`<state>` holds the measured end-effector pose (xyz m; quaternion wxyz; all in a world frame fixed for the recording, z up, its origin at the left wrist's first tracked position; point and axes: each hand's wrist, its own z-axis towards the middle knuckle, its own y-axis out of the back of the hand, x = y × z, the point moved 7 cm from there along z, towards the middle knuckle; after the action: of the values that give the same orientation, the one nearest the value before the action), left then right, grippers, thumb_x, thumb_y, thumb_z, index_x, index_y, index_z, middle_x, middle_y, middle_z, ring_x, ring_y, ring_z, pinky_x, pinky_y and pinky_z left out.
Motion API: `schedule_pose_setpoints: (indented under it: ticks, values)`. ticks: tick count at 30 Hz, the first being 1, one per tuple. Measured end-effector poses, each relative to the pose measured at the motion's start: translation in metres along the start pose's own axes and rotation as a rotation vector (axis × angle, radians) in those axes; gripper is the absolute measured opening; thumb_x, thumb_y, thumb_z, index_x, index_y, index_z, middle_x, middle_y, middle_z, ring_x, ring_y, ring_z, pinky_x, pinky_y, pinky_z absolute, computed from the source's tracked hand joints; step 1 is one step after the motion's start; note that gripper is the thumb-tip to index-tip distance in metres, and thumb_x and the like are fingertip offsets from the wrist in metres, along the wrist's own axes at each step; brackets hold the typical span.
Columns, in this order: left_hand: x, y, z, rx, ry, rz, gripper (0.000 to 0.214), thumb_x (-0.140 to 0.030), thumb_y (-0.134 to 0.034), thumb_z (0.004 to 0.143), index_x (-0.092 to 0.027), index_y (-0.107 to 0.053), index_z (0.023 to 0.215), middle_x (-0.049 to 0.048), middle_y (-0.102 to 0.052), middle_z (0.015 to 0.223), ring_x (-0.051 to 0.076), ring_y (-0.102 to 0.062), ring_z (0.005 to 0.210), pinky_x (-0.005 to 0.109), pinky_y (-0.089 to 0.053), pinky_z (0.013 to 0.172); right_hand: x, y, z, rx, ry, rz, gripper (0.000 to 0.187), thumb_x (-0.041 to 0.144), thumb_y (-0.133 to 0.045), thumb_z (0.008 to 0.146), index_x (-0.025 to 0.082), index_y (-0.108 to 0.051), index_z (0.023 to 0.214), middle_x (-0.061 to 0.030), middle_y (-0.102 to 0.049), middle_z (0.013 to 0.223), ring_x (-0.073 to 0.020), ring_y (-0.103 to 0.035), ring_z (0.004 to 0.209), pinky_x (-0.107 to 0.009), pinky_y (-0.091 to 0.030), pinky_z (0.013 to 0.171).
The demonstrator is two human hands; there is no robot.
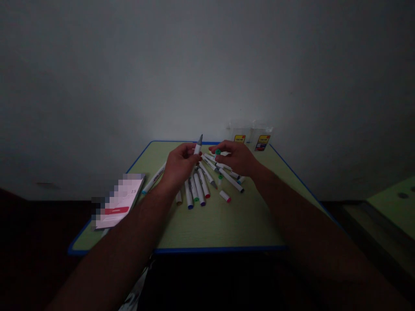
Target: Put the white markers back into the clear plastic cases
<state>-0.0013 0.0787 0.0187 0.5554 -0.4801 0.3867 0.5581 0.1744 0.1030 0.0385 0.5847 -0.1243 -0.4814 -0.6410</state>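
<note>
- My hands work over a pale green table (223,224) with a blue edge, pushed against a bare grey wall (207,65); the room is dim.
- Beyond my right hand (238,159), at the table's far edge, stand two clear boxes (256,137) with yellow labels.
- Well off to the right of that hand, the corner of a second table (392,207) shows.
- Out past my left hand (178,166), near the table's left edge, lies a pink and white booklet (119,201).
- My left hand is closed around a marker (198,147), uncapped, its grey tip pointing up and away from me.
- My right hand is curled, its fingertips pinching a green cap (218,152) just beside the marker's barrel, not touching it.
- Beneath both hands the other markers (199,190) lie loosely fanned on the table, coloured ends toward me.
- A loose cap (225,196) with a pink end lies nearer me than my right hand, just beside the fan.
</note>
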Motion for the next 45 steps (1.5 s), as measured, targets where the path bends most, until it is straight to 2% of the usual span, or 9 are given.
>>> schedule_pose_setpoints:
  ticks: [5,9,11,17,22,27,34,39,45]
  values:
    - [0.013,0.001,0.001,-0.047,0.336,-0.401,0.011,-0.007,-0.059,0.079,-0.009,-0.064,0.089,0.0082,-0.071,0.079,0.014,-0.067,0.062,0.024,-0.056,0.057,0.007,0.008,0.000,-0.119,-0.034,-0.059,0.017,0.027,-0.073,0.077,0.018,-0.075,0.091,-0.0026,-0.069,0.080,-0.0129,-0.060,0.070,-0.027,-0.050,0.064]
    - [0.022,0.006,0.003,-0.112,0.502,-0.511,0.013,-0.005,-0.052,0.085,-0.005,-0.065,0.088,0.0078,-0.067,0.067,0.010,-0.062,0.051,0.015,-0.048,0.041,0.004,0.006,-0.004,-0.121,-0.191,0.058,0.018,0.026,-0.070,0.080,0.016,-0.073,0.095,-0.0002,-0.064,0.067,-0.0103,-0.054,0.057,-0.025,-0.048,0.054]
    - [0.022,0.007,0.005,-0.120,0.483,-0.553,0.013,-0.005,-0.052,0.086,-0.004,-0.065,0.089,0.0082,-0.067,0.066,0.009,-0.061,0.050,0.013,-0.047,0.041,0.002,0.003,-0.005,-0.115,-0.241,0.104,0.018,0.025,-0.071,0.080,0.015,-0.073,0.095,0.0000,-0.063,0.067,-0.0095,-0.053,0.054,-0.024,-0.047,0.051]
    - [0.023,0.007,0.007,-0.166,0.453,-0.592,0.020,0.000,-0.049,0.087,-0.001,-0.064,0.101,0.0113,-0.070,0.072,0.012,-0.067,0.060,0.015,-0.057,0.057,-0.008,-0.005,-0.002,-0.079,-0.275,0.152,0.020,0.024,-0.072,0.077,0.014,-0.073,0.094,-0.0011,-0.067,0.070,-0.0089,-0.055,0.052,-0.025,-0.048,0.049]
    - [0.025,0.005,0.006,-0.111,0.442,-0.560,0.020,-0.004,-0.052,0.086,-0.004,-0.064,0.103,0.0111,-0.070,0.075,0.013,-0.066,0.060,0.018,-0.056,0.053,-0.007,-0.007,-0.003,-0.062,-0.283,0.166,0.020,0.027,-0.071,0.078,0.015,-0.073,0.094,-0.0005,-0.066,0.070,-0.0081,-0.054,0.051,-0.024,-0.047,0.048]
    - [0.015,0.001,0.001,-0.027,0.328,-0.331,0.017,-0.006,-0.058,0.080,-0.012,-0.064,0.095,0.0080,-0.070,0.082,0.010,-0.061,0.056,0.018,-0.049,0.046,-0.005,0.001,-0.004,-0.162,-0.282,0.262,0.023,0.032,-0.071,0.078,0.016,-0.074,0.094,0.0011,-0.064,0.070,-0.0066,-0.051,0.050,-0.023,-0.045,0.048]
    - [0.010,-0.009,-0.004,0.121,0.153,-0.082,0.026,-0.016,-0.071,0.075,-0.019,-0.070,0.100,0.0048,-0.071,0.083,0.012,-0.061,0.061,0.021,-0.046,0.052,-0.022,0.011,-0.001,-0.291,-0.269,0.481,0.029,0.036,-0.076,0.070,0.018,-0.070,0.093,0.0018,-0.061,0.070,-0.0090,-0.054,0.061,-0.021,-0.046,0.049]
    - [0.006,-0.009,-0.003,0.181,0.052,0.062,0.028,-0.019,-0.073,0.074,-0.019,-0.073,0.102,0.0031,-0.068,0.072,0.012,-0.059,0.060,0.023,-0.046,0.055,-0.030,0.018,-0.001,-0.367,-0.281,0.464,0.035,0.040,-0.075,0.070,0.022,-0.060,0.095,0.0039,-0.059,0.071,-0.0100,-0.055,0.061,-0.022,-0.047,0.050]
    - [0.005,-0.013,-0.005,0.218,0.000,0.160,0.029,-0.019,-0.073,0.074,-0.021,-0.074,0.102,0.0029,-0.070,0.076,0.012,-0.060,0.062,0.024,-0.047,0.058,-0.030,0.019,0.000,-0.374,-0.275,0.419,0.032,0.039,-0.074,0.071,0.023,-0.058,0.094,0.0034,-0.060,0.073,-0.0104,-0.056,0.061,-0.023,-0.047,0.050]
